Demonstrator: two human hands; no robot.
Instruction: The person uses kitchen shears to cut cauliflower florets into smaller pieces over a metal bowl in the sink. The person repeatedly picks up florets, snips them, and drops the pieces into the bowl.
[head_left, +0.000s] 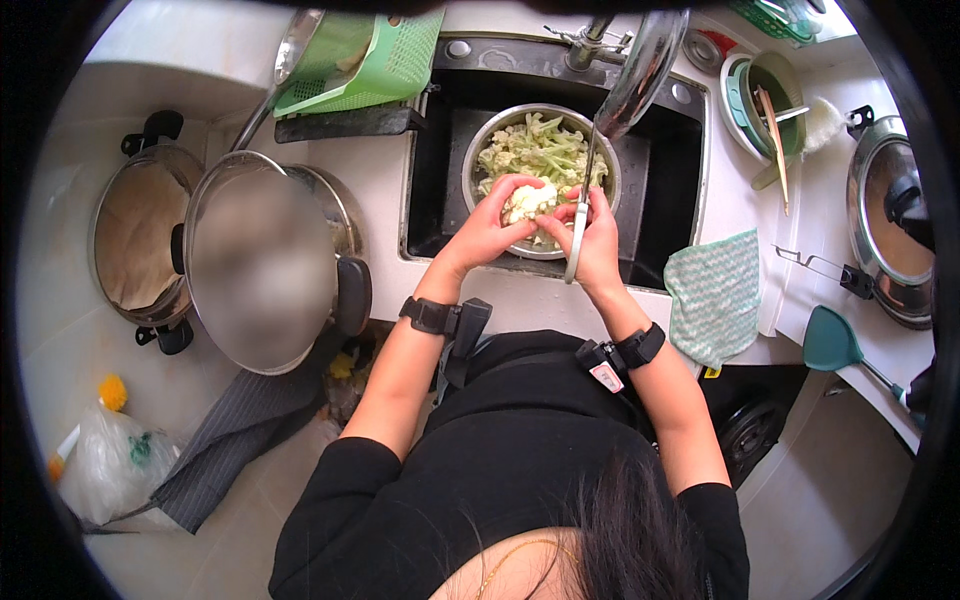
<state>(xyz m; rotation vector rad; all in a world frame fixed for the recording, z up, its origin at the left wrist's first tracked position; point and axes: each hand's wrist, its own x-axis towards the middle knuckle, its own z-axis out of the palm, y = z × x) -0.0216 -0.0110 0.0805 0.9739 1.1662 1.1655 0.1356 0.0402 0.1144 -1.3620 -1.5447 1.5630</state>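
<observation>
My left hand (484, 225) holds a piece of cauliflower (531, 201) over a round metal basin (469, 161). Opposite it, my right hand (596, 244) has its thumb and fingertips against the same piece. A white-handled cutting tool (576, 251) is held in my right hand, its thin metal blade pointing away from me. The blade is seen almost edge-on, so I cannot tell whether it is a knife or scissors. Cut cauliflower florets (544, 142) with pale green stems fill much of the basin, which stands in a black sink (637, 195).
A chrome faucet (637, 75) reaches over the sink's right side. Left are a green perforated basket (397, 64), a large pot (349, 217) and a lidded pan (142, 232). Right are a striped cloth (712, 296), stacked bowls (739, 112), a teal spatula (832, 341) and another lidded pot (892, 217).
</observation>
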